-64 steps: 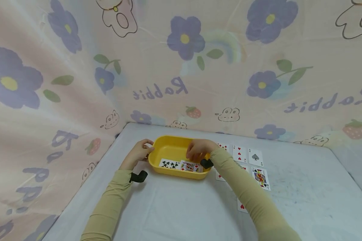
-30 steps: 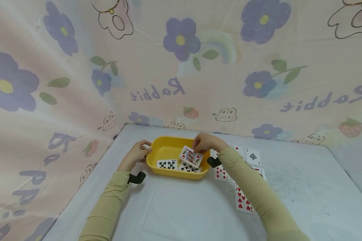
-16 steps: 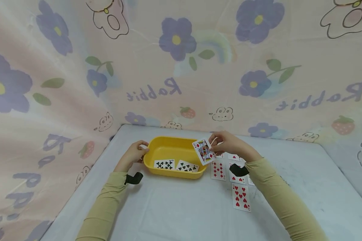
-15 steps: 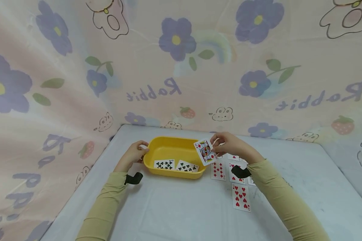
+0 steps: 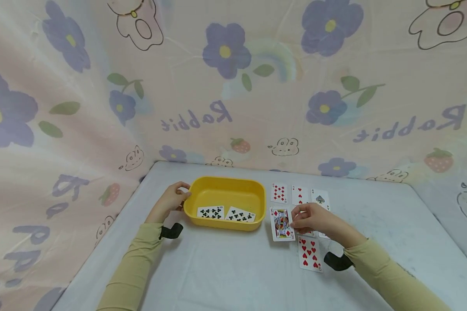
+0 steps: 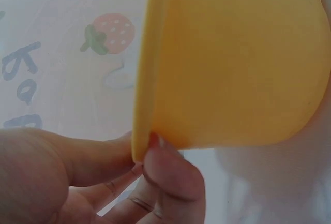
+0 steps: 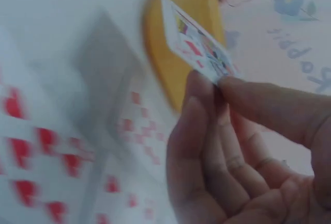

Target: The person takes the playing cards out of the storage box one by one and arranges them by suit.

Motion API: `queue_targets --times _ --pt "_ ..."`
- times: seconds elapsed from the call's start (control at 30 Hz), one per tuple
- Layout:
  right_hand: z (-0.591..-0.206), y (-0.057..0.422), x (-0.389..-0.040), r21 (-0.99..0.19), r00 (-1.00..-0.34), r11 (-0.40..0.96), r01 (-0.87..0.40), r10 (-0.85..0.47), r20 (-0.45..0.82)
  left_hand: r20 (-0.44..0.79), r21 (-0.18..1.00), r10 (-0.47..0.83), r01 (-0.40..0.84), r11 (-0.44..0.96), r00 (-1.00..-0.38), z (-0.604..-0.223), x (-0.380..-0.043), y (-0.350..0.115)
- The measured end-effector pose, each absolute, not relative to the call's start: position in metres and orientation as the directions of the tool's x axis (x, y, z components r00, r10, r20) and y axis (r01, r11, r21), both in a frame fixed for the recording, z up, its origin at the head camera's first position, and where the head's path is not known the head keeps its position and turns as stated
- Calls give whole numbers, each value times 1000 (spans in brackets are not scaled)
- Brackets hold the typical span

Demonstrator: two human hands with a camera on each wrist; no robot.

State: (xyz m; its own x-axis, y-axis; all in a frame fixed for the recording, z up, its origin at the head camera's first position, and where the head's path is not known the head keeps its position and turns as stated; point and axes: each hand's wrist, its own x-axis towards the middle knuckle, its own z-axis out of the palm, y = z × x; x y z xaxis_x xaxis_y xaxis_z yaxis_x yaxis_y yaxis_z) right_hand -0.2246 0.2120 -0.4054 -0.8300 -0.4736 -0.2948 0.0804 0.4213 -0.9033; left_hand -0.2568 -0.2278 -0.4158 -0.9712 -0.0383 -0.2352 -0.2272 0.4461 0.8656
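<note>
My right hand (image 5: 315, 218) pinches a playing card, the king of diamonds (image 5: 281, 224), by its right edge. The card is face up, just right of the tray and over the laid-out cards; in the right wrist view it is raised, its shadow on the table below. My left hand (image 5: 170, 202) grips the rim of a yellow plastic tray (image 5: 225, 196) at its left end. In the left wrist view, thumb and finger clasp the yellow rim (image 6: 145, 74). Inside the tray lie two clubs cards (image 5: 211, 212) near the front wall.
Right of the tray, face-up cards lie in rows: a diamonds card (image 5: 279, 193), a hearts card (image 5: 299, 194), the ace of spades (image 5: 320, 197) and, closest to me, the nine of hearts (image 5: 309, 255). My right hand hides others. A patterned curtain (image 5: 249, 108) rises behind the white table.
My right hand has lifted the king of diamonds out of the tray and carried it right and toward me, beside the laid-out cards. My left hand stays on the tray's rim.
</note>
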Motion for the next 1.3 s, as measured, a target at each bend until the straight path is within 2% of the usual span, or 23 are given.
queue_targets --times 0.3,0.63,1.03,1.17,1.3 --pt "-428 221 -198 -906 -792 362 219 -477 -382 -242 864 -41 -235 446 -969 -414 -257 -228" --pt "-440 213 -185 -877 -784 417 236 -452 -426 -242 862 -44 -236 449 -969 -414 -257 -227" --pt "-441 208 -182 -844 -812 504 181 -408 -418 -249 861 -53 -246 445 -967 -417 -256 -228" --pt "-427 207 -186 -813 -823 572 105 -409 -394 -249 863 -61 -250 438 -967 -417 -256 -228" --pt "-398 198 -206 -819 -808 573 -38 -500 -312 -254 865 -60 -254 432 -965 -415 -257 -227"
